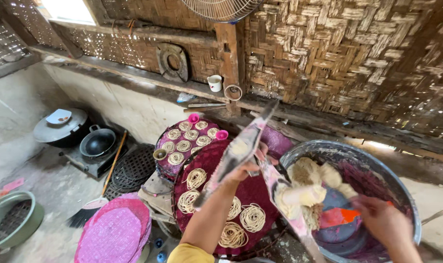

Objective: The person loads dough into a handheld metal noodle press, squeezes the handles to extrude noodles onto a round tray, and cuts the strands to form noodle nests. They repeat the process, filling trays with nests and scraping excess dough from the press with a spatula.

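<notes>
The left hand (245, 168) has its grip closed around a pink, dough-smeared two-handled wooden press (241, 151), above a round maroon woven tray (260, 195) of noodle coils. The right hand (384, 221) reaches into the grey metal basin (338, 148) of pale dough; its grip is unclear. If the press tilts, dough could drip onto finished coils.
</notes>
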